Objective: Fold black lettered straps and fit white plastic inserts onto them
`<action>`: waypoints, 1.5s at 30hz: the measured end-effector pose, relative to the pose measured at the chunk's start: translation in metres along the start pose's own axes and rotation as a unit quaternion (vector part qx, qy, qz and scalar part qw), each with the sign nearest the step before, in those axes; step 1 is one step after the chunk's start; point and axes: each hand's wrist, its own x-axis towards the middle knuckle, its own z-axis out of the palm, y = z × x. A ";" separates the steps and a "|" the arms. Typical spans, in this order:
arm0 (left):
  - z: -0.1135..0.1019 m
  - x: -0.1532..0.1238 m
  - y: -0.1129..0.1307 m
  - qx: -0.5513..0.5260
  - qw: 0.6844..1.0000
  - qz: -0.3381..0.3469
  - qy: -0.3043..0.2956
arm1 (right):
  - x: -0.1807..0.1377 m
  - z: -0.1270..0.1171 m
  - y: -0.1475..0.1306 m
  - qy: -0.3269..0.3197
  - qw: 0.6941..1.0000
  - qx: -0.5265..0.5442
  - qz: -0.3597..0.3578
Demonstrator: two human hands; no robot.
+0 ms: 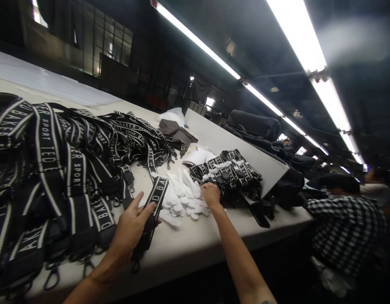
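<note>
My left hand (pixel 134 221) is closed around a folded black webbing strap (pixel 155 202) with white edge lines and white lettering; a metal clip hangs from its lower end. Just right of it lies a heap of white strips (pixel 180 196) with rounded ends. At the heap's right edge, my right hand (pixel 210 194) has its fingers pinched together, and what is between them is hidden. Beyond that hand sit bundled straps (pixel 229 173) with white bands around them. A big pile of loose straps (pixel 77 156) with clips covers the left of the table.
The pale table (pixel 195 249) has its near edge below my hands. A grey folded cloth (pixel 177 131) and a white bag (pixel 172 115) lie farther back. Dark rolls (pixel 253 124) stand behind a white panel (pixel 214 131). A person in a checked shirt (pixel 347 228) is at the right.
</note>
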 end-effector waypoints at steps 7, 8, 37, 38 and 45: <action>-0.002 0.003 0.006 -0.025 1.000 -0.009 0.001 | -0.005 -0.013 0.020 0.034 0.999 -0.026 0.034; -0.003 0.002 0.007 -0.023 1.000 -0.016 -0.002 | -0.006 -0.015 0.023 0.032 0.998 -0.033 0.041; 0.004 -0.017 -0.004 -0.120 0.960 -0.046 -0.251 | -0.072 -0.014 -0.016 0.239 0.958 -0.025 -0.156; 0.006 -0.020 -0.005 -0.133 0.949 -0.057 -0.279 | -0.078 -0.013 -0.021 0.259 0.948 -0.002 -0.188; 0.015 -0.028 -0.019 -0.151 0.935 -0.070 -0.313 | -0.108 0.001 -0.037 0.163 0.945 0.100 -0.264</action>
